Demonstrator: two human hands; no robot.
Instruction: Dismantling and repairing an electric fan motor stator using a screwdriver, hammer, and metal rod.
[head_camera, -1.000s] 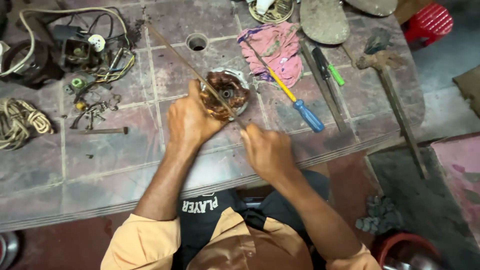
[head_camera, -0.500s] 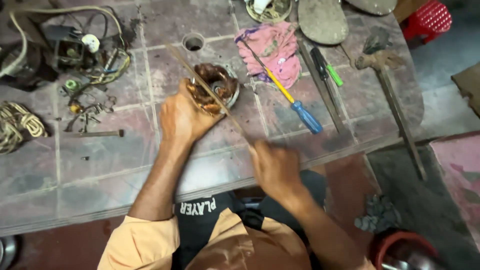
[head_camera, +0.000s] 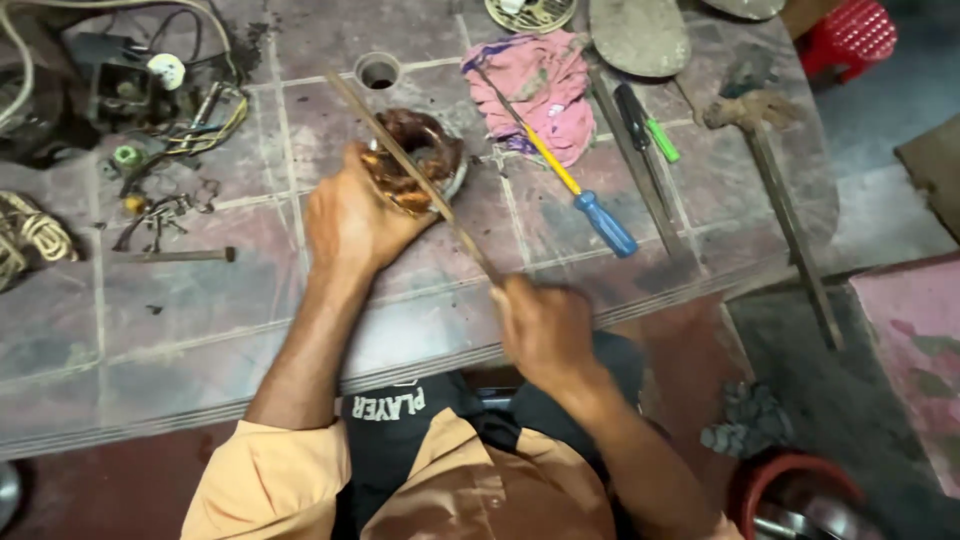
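A round motor stator with copper windings (head_camera: 425, 160) lies on the tiled worktop (head_camera: 190, 310). My left hand (head_camera: 352, 222) grips its near-left side and holds it down. My right hand (head_camera: 545, 328) sits near the worktop's front edge, closed around the near end of a long thin stick (head_camera: 400, 160). The stick runs diagonally up and to the left, across the stator, toward a round hole (head_camera: 378, 70) in the worktop.
A pink rag (head_camera: 540, 85), a blue-handled screwdriver (head_camera: 580, 195), a green-tipped tool (head_camera: 645, 125) and a hammer (head_camera: 770, 180) lie to the right. Wires, a plug and small parts (head_camera: 160, 110) crowd the far left. A red bucket (head_camera: 790, 490) stands below.
My right hand has pulled the stick back toward me and to the right. The left hand stays on the stator.
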